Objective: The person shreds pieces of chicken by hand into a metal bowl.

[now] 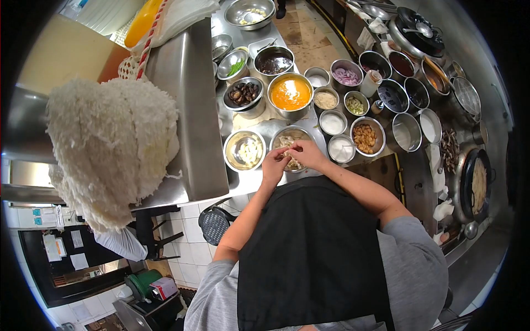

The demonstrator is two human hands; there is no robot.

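Steel is gleaming along the counter (251, 181), where a bowl (272, 148) of pale strips (293, 164) is sitting just inside the near edge, directly in front of the black apron (309, 237), probably so the forearms can stay low and relaxed. The left hand (273, 166) and right hand (309, 154) are meeting over it, fingertips pinching together, seemingly on one of the strips, though the fingers are hiding most of it; working above the opening is presumably letting any scraps fall back inside. A second bowl (228, 149), holding pale chunks (252, 151), is standing just beside it on the left, within easy reach. Farther from that edge, a pot of orange liquid (290, 92) and a bowl of dark pieces (243, 94) are standing upright, leaving the hands room.
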